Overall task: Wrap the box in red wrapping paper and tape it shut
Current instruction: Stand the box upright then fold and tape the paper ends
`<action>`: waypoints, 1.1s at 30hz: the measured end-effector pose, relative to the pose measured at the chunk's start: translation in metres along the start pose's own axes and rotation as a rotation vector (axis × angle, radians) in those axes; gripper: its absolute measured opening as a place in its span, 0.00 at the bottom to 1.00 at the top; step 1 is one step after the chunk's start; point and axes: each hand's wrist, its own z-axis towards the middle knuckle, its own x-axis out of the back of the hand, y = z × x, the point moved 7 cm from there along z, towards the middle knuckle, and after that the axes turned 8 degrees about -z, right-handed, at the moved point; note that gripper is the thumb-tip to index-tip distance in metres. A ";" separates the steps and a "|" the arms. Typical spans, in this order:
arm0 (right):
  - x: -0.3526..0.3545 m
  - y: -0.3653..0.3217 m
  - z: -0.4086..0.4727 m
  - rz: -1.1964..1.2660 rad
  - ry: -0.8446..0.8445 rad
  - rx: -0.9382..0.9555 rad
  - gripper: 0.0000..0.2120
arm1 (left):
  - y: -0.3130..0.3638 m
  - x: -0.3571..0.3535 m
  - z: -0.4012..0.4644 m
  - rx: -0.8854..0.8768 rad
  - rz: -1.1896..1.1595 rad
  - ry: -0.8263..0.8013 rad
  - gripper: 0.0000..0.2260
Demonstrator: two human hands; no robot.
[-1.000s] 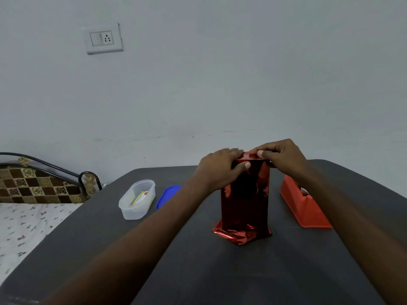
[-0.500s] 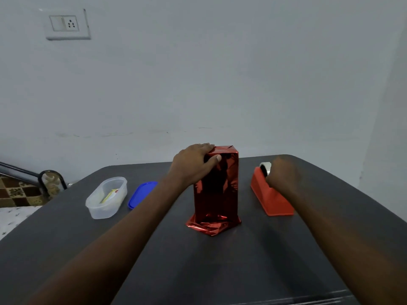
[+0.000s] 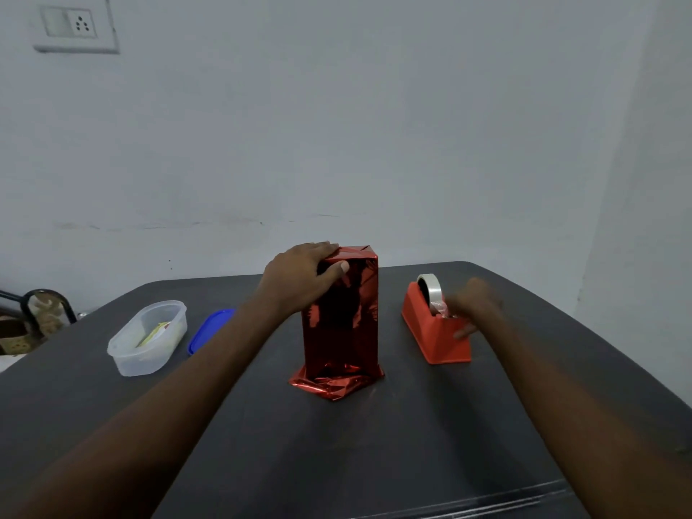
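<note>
The box [image 3: 342, 316], covered in shiny red wrapping paper, stands upright in the middle of the dark table [image 3: 337, 443]. Loose paper is crumpled around its base. My left hand [image 3: 299, 279] grips its top left corner, thumb on the front face and fingers over the folded top. To the right stands an orange tape dispenser [image 3: 434, 331] with a roll of clear tape [image 3: 430, 286]. My right hand [image 3: 472, 305] is blurred at the dispenser's front end, fingers by the tape's cutting edge. Whether it pinches tape cannot be made out.
A clear plastic tub [image 3: 148, 337] with something yellow inside sits at the left, its blue lid [image 3: 209, 329] beside it. The wall is close behind the table. A bed frame [image 3: 41, 305] stands off the table's left edge.
My right hand left the box top and moved right to the tape dispenser's front. My left hand stayed on the box top. The camera view shifted right.
</note>
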 end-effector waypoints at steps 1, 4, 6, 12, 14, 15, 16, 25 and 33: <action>0.001 0.002 -0.001 0.026 -0.017 -0.028 0.03 | 0.000 -0.001 0.000 0.002 -0.002 -0.001 0.23; 0.003 -0.002 -0.003 0.119 -0.030 -0.034 0.07 | -0.002 0.000 0.000 0.014 -0.007 0.004 0.23; 0.004 -0.003 -0.006 0.238 -0.046 -0.019 0.12 | -0.002 0.000 0.001 0.018 -0.003 0.002 0.23; 0.001 0.019 -0.035 0.564 0.132 -0.054 0.10 | -0.003 -0.001 0.001 0.024 -0.003 -0.022 0.30; -0.012 0.038 -0.036 0.616 0.167 -0.079 0.11 | -0.004 -0.001 0.001 0.025 -0.010 -0.021 0.30; -0.021 0.051 -0.028 0.635 0.187 -0.086 0.12 | -0.003 -0.002 0.001 0.026 -0.008 -0.022 0.30; -0.031 0.062 -0.019 0.631 0.206 -0.080 0.14 | -0.004 -0.002 0.001 0.025 -0.003 -0.024 0.30; -0.063 0.078 -0.040 0.989 0.107 -0.250 0.07 | -0.004 -0.001 0.001 0.012 0.009 -0.032 0.31; -0.080 0.080 -0.046 1.096 0.109 -0.329 0.07 | -0.005 -0.002 0.002 0.014 0.008 -0.027 0.31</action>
